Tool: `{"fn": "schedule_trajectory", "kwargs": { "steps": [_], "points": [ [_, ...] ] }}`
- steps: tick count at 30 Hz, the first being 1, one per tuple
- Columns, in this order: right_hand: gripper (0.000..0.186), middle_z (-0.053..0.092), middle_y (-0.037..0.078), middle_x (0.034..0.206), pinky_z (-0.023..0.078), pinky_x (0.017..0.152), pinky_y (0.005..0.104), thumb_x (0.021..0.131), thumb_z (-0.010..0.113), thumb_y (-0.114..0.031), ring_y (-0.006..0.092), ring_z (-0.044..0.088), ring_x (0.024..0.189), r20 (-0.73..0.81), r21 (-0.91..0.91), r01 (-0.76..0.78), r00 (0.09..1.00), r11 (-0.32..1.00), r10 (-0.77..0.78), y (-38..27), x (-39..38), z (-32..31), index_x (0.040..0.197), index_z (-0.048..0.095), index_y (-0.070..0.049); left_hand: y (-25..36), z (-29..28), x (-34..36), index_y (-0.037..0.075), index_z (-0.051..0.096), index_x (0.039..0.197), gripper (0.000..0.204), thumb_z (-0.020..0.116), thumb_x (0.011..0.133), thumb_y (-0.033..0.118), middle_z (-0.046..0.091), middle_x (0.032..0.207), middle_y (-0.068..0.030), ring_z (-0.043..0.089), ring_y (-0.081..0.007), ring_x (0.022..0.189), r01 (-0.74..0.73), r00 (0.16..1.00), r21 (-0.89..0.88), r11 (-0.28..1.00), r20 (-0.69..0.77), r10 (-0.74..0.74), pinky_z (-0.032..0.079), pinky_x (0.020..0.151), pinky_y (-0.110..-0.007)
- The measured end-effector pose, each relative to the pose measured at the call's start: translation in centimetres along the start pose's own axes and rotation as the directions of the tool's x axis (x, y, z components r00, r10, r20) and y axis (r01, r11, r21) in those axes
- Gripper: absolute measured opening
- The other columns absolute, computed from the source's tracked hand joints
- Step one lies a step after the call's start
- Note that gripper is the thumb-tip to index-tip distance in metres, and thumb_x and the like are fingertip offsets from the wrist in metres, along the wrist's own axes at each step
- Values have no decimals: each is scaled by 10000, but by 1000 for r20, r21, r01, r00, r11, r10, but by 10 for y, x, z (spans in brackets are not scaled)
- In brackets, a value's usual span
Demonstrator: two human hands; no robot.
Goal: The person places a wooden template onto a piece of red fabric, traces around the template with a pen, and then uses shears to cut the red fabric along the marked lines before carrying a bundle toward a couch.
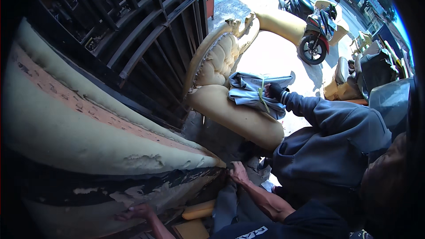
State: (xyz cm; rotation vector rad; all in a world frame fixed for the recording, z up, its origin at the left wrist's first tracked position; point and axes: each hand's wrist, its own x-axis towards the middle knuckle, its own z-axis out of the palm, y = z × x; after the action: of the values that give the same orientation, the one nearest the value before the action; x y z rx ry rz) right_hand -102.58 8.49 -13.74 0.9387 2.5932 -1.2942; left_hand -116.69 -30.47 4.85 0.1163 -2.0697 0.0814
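A large cream foam-padded furniture piece (84,128) fills the left side. Along it runs a bare orange-brown strip (95,95) dotted with staples. Below the padding, torn dark and pale covering (93,190) clings to its side. My left hand (135,212) is beside this lower covering, fingers stretched out and apart, with nothing seen in them. At the piece's narrow right end, my right hand (239,173) has its fingers curled closed against the corner. What they grip there is too small and dark to make out.
Another person in a grey hoodie (327,141) stands at right, a gloved hand (275,91) on a tied grey cloth bundle (254,89). It rests on a cream tufted sofa (234,110). A black metal gate (146,48) stands behind; motorcycles (316,40) are parked farther off.
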Motion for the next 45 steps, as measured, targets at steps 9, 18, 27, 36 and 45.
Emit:
{"fn": "schedule_trajectory", "kwargs": {
  "steps": [9,18,27,36,45],
  "points": [
    [410,700,164,1082,485,954,421,878,611,-342,334,665,1031,652,-166,-91,737,982,178,123,-201,-24,1164,690,-60,-11,0,5,-38,240,1480,561,332,1048,309,211,1542,-342,215,-546,1440,4,997,-18,1000,-83,-6,224,1109,-670],
    [386,711,200,1106,529,901,450,822,582,-278,370,686,1032,340,-423,-307,818,852,464,160,-228,-129,1110,719,-61,22,1,19,54,296,1478,520,361,1030,309,263,1554,-310,277,-529,1431,43,992,-82,996,-116,-52,294,1061,-661],
    [457,694,154,1203,511,947,429,861,562,-337,325,665,1101,557,-393,-191,729,899,398,120,-229,-127,1230,686,-98,14,2,18,84,312,1486,509,385,1037,311,313,1544,-241,311,-486,1428,31,989,-74,997,-139,-41,299,1089,-630],
    [402,691,156,1217,522,944,429,904,521,-324,309,672,1089,703,-402,16,647,916,297,115,-226,-91,1203,705,-128,16,-10,24,109,304,1489,510,385,1032,323,313,1547,-233,319,-471,1430,34,992,-44,998,-119,-39,317,1069,-589],
    [398,690,162,1215,523,947,428,898,525,-312,313,668,1102,687,-403,39,673,914,274,109,-214,-85,1189,709,-112,19,-4,22,104,273,1507,535,366,1034,335,277,1567,-249,322,-471,1431,25,994,-22,999,-105,-28,313,1074,-582]
  ]
}}
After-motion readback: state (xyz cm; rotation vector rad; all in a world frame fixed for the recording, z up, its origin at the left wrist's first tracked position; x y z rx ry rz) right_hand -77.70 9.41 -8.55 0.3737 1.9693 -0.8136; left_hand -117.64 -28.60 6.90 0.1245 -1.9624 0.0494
